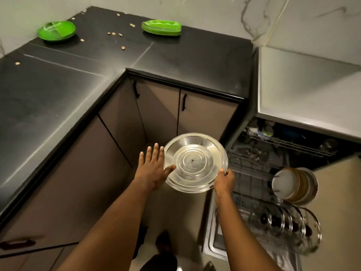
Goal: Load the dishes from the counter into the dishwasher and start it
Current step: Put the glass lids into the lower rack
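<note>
I see right grip (224,179) pinching lower right rim of steel plate (196,162). Plate held in air over floor, between bench (58,85) corner and open dishwasher (293,137). Left grip (151,169) released, fingers straight and spread, thumb touching plate's left edge. Pulled-out rack (252,173) at right carries bowls (295,185) on edge and lids (283,222) with dark knobs. Far side of bench: round green plates (56,31) at left, oblong green plates (161,27) at right, well apart. Crumbs (114,33) scattered between them.
</note>
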### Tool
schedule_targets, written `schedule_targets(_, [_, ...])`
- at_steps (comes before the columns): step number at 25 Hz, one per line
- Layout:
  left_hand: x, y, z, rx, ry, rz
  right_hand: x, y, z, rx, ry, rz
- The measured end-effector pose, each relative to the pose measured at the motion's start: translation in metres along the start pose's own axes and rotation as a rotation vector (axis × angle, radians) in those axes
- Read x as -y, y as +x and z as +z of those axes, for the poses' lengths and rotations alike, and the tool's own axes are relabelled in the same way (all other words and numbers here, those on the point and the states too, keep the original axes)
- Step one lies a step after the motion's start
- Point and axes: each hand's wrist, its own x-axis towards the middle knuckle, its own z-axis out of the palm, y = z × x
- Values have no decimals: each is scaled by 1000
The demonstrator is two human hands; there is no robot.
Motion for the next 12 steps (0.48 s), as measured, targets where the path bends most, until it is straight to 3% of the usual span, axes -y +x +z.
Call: schedule_targets(12, [-176,-58,89,61,33,118,-70,40,-189,-71,19,57])
